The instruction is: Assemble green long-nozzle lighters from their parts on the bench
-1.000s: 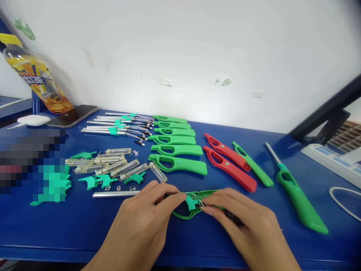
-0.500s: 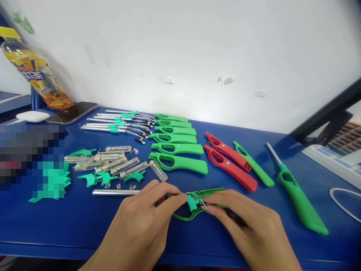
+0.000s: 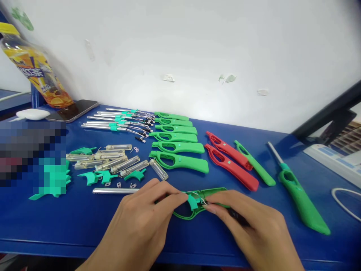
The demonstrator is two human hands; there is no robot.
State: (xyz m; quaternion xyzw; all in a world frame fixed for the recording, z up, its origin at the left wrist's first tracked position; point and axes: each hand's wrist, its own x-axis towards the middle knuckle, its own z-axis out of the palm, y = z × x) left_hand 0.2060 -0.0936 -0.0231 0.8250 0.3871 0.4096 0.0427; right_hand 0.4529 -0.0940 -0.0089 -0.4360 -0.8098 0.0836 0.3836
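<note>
An open green lighter handle shell (image 3: 186, 216) lies on the blue table between my hands, partly covered by them. A long metal tube (image 3: 113, 191) extends left from under my left hand (image 3: 142, 222). That hand's thumb and forefinger are closed at the upper left edge of a teal trigger (image 3: 193, 202), which sits in the shell. My right hand (image 3: 251, 218) pinches a thin white wire (image 3: 203, 202) just right of the trigger. Beneath the right palm a black piece (image 3: 238, 216) shows, mostly hidden; its kind is unclear.
Green handle halves (image 3: 188, 163) are lined up behind my hands, beside red halves (image 3: 234, 167). Metal tubes with wires (image 3: 105, 125), clear fuel tanks (image 3: 125, 164) and loose teal triggers (image 3: 90, 177) lie left. An assembled lighter (image 3: 301, 199) is right, a bottle (image 3: 42, 75) far left.
My hands stay nearly still at the trigger and wire. The view has shifted very slightly; nothing else visibly moved.
</note>
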